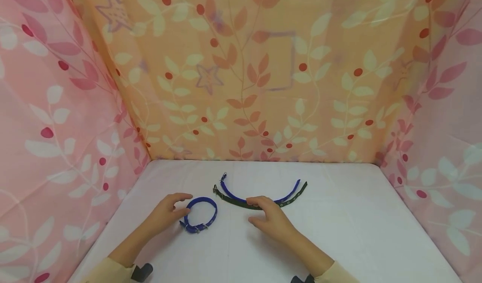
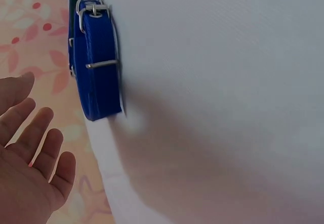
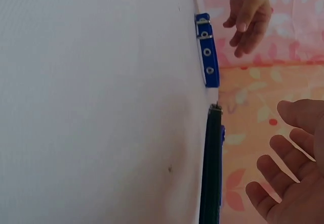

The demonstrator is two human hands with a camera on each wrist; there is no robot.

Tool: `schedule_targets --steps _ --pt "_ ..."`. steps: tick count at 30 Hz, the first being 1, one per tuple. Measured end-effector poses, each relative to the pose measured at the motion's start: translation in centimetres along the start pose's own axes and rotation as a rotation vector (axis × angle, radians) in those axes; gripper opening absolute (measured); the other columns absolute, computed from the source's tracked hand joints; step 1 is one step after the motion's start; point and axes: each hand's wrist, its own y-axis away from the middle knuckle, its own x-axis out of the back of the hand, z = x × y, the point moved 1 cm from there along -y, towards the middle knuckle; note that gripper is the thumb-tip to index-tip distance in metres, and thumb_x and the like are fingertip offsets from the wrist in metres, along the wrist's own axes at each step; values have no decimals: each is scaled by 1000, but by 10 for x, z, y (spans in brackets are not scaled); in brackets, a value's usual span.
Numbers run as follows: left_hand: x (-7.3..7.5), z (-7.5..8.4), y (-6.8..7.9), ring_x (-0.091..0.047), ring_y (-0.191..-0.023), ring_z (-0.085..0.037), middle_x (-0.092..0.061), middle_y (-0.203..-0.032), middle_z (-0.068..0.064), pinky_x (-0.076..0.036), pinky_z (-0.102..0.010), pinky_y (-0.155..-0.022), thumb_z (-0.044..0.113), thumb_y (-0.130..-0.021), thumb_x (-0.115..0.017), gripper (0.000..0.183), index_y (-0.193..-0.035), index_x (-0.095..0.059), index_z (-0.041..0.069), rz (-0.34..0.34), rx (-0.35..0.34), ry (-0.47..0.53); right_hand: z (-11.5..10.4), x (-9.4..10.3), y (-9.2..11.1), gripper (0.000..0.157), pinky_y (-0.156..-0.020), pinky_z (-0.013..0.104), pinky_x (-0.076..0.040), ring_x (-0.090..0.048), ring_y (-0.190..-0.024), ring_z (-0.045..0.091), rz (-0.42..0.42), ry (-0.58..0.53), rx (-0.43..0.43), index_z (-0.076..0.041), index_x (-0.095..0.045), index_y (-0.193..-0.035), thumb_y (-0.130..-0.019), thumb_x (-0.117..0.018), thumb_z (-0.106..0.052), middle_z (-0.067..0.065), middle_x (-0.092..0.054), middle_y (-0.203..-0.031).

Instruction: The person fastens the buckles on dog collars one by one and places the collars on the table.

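Note:
A blue collar, buckled into a loop, stands on the white table left of the middle; its metal buckle and rings show in the left wrist view on the blue strap. Close beside the loop, at its left, is my left hand, fingers loosely bent and holding nothing. Farther back lie two unbuckled collars in a shared curve: a dark green one in front and a blue one behind. My right hand hovers over their middle, overlapping them in the head view, its fingers relaxed and apart.
The white tabletop is bounded by an orange leaf-patterned cloth at the back. Pink patterned cloths hang at the left and the right.

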Motion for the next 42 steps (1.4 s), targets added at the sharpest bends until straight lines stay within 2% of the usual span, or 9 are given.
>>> schedule_targets --steps 4,9,12,15,22,26,31,38,42 --pt "-8 10 -10 -53 -132 -31 -64 -136 -5 -47 -59 -106 27 -96 -74 43 -136 -64 18 -2 -6 6 9 25 7 51 -109 44 -48 -56 -131 16 53 80 30 -19 -62 -137 -89 -81 -18 -9 -63 -135" --pt "-16 21 -23 -54 -130 -31 -66 -135 -3 -48 -59 -104 31 -97 -73 40 -134 -66 19 -3 -64 -4 26 56 15 54 -108 47 -49 -57 -130 20 87 166 7 -20 -62 -137 -87 -83 -18 -7 -65 -134" --pt "-19 26 -32 -55 -129 -32 -66 -135 -6 -48 -59 -103 31 -97 -73 39 -133 -67 19 8 -99 -1 43 74 18 54 -106 51 -49 -59 -129 24 116 200 6 -17 -63 -136 -86 -84 -16 -3 -66 -133" --pt "-21 28 -42 -54 -130 -33 -64 -137 -7 -46 -60 -105 31 -97 -73 40 -134 -67 19 15 -90 4 63 92 19 52 -106 55 -47 -58 -127 28 147 220 -7 -14 -64 -134 -86 -83 -13 2 -67 -131" --pt "-24 29 -67 -52 -132 -37 -61 -141 -13 -40 -60 -110 24 -95 -73 46 -138 -63 10 -20 -100 -49 104 123 16 49 -106 60 -43 -57 -125 38 174 241 -40 -4 -65 -133 -86 -80 -6 14 -66 -132" --pt "-27 26 -82 -52 -133 -39 -62 -141 -13 -39 -59 -112 17 -93 -75 50 -139 -62 7 -56 -99 -29 123 135 12 47 -105 60 -43 -57 -122 40 172 245 -60 -3 -64 -133 -88 -78 -4 17 -65 -132" --pt "-31 19 -99 -53 -132 -40 -64 -139 -11 -40 -59 -112 12 -90 -76 50 -138 -62 5 -101 -95 9 144 146 9 43 -110 62 -37 -53 -129 43 164 234 -80 -5 -65 -133 -90 -75 -5 20 -63 -135" --pt "-40 6 -111 -55 -132 -35 -67 -134 -6 -41 -56 -112 8 -89 -76 45 -133 -66 11 -152 11 26 163 151 12 42 -108 65 -36 -52 -129 47 167 271 -107 -3 -66 -130 -89 -77 -6 22 -63 -134" --pt "-43 5 -116 -58 -126 -33 -69 -129 -6 -43 -55 -110 7 -86 -79 45 -129 -69 13 -145 25 4 169 150 12 46 -103 69 -34 -52 -129 49 150 313 -120 -5 -65 -132 -88 -78 -9 22 -62 -136"
